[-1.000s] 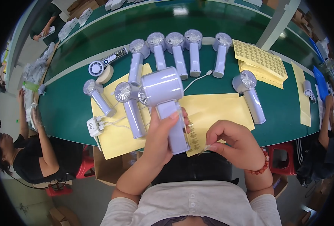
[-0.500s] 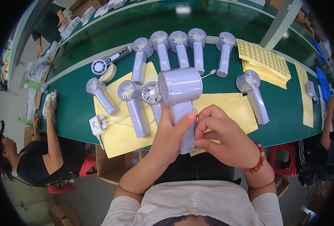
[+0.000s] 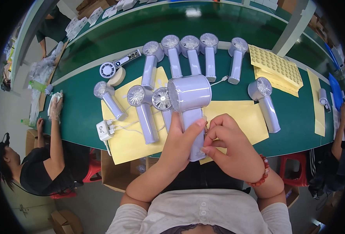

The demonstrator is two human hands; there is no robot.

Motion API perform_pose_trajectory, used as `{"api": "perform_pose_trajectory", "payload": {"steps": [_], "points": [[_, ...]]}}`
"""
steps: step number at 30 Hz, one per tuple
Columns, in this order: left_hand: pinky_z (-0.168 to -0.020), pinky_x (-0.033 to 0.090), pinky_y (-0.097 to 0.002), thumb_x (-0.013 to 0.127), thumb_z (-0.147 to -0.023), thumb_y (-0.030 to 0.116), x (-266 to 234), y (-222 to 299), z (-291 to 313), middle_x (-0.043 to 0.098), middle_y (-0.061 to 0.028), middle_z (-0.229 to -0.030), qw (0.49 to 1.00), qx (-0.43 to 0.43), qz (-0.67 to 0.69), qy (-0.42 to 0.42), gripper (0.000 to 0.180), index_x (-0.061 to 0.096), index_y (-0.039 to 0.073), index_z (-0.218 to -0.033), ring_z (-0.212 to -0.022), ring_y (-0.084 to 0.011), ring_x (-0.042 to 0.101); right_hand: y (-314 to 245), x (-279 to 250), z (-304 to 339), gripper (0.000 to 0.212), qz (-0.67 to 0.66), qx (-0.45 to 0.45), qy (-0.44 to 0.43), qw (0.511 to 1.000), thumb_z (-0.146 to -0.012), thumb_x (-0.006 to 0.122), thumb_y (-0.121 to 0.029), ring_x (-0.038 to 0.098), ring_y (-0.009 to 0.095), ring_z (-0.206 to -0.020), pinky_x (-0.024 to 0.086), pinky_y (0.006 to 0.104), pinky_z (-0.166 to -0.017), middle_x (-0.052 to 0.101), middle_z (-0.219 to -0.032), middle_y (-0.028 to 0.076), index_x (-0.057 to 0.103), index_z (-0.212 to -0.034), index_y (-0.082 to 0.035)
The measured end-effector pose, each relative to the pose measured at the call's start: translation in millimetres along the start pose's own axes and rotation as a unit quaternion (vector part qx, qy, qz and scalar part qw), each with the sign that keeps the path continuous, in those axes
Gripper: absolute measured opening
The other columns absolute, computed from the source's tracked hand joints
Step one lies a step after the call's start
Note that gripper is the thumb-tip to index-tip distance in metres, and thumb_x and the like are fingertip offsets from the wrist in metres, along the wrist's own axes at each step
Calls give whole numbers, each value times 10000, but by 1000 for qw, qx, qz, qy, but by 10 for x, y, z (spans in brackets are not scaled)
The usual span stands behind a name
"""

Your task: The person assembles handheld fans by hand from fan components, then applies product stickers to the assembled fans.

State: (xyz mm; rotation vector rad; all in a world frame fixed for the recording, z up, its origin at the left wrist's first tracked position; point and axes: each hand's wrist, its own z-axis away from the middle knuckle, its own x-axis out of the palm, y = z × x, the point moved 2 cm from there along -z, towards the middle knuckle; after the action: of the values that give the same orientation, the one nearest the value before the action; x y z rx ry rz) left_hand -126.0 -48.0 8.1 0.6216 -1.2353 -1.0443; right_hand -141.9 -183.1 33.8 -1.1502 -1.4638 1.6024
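A lavender handheld fan [image 3: 192, 92] is held up in front of me, its round head tilted left and its handle toward me. Wrapped round the handle is my left hand [image 3: 175, 147], thumb lying across the front. My right hand [image 3: 231, 146] is closed against the handle's right side, thumb and curled fingers bent inward; whatever lies between them is hidden. Just beyond, two similar fans, one with a long handle [image 3: 147, 121] and one partly covered [image 3: 162, 99], rest on a yellow sheet [image 3: 129, 150]. A smaller-looking fan [image 3: 109, 99] lies to their left.
Several lavender fans [image 3: 190, 50] stand along the back, and another fan [image 3: 265, 103] lies right. A white charger [image 3: 104, 130] trails cables. An opened fan part [image 3: 120, 64] lies near tape [image 3: 117, 77]. Yellow sticker sheets [image 3: 277, 68] are stacked back right. A co-worker's gloved hand [image 3: 55, 109] is left.
The whole view has shifted slightly, so things appear a little lower and to the right. Both hands keep nearly the same hold on the fan.
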Motion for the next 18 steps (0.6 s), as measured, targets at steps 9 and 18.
{"api": "perform_pose_trajectory", "payload": {"steps": [9,18], "points": [[-670,475,-268,549,-853,208,-34,90,32,520,-77,-933,1000,2,2,12,372,396,54,-1154,-804,-136,541,-81,106,192,252,252,-240,102,932,-623,656,49,478,305,-924,387,381,-829,481,-978,97,568,-832,-60],[-592,468,-247,547,-884,283,-709,904,-192,552,-81,-878,955,233,-164,86,338,466,6,-1061,-722,-125,552,172,-182,161,185,279,-135,143,940,-683,657,14,414,333,-1036,351,416,-881,473,-1061,110,558,-813,-73]]}}
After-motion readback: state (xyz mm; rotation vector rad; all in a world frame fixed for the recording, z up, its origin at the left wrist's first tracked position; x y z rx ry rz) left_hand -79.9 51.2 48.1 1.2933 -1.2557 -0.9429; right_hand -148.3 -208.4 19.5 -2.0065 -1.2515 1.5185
